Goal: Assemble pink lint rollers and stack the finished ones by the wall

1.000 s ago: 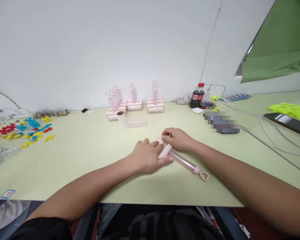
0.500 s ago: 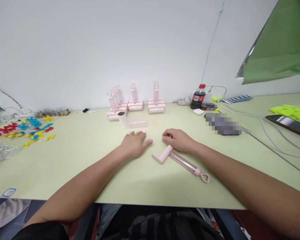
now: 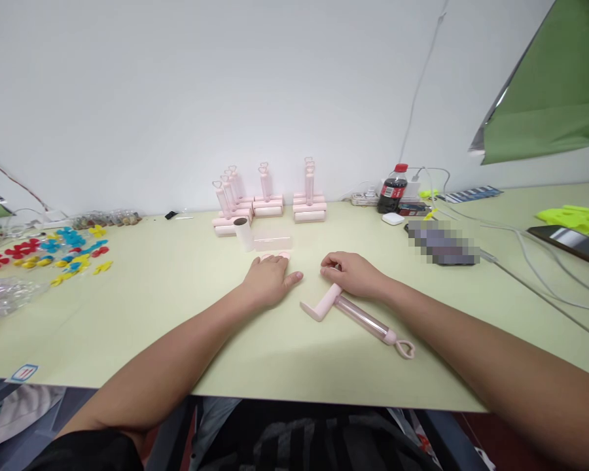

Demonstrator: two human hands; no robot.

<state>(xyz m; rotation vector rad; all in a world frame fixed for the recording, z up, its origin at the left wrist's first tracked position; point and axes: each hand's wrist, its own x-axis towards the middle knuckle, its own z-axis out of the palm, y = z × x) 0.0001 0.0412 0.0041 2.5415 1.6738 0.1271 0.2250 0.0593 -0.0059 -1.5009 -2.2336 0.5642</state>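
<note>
Left hand (image 3: 268, 282) lying open, covering pink part (image 3: 285, 255), apparently steadying it; right hand (image 3: 352, 273) resting curled at far end of pink roller frame (image 3: 328, 302) on worktop (image 3: 255, 360), grip unclear; similar rollers (image 3: 268, 207) standing far, bases (image 3: 309, 214) seemingly propping handles (image 3: 310, 188).

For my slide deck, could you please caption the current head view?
Left hand at a pink piece, right hand at a pink frame with a heart-ended handle, pink rollers behind.

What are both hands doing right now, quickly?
Left hand: open, palm down, partly covering a pale pink piece.
Right hand: curled at the pink lint-roller frame; whether it grips cannot be told.
</note>
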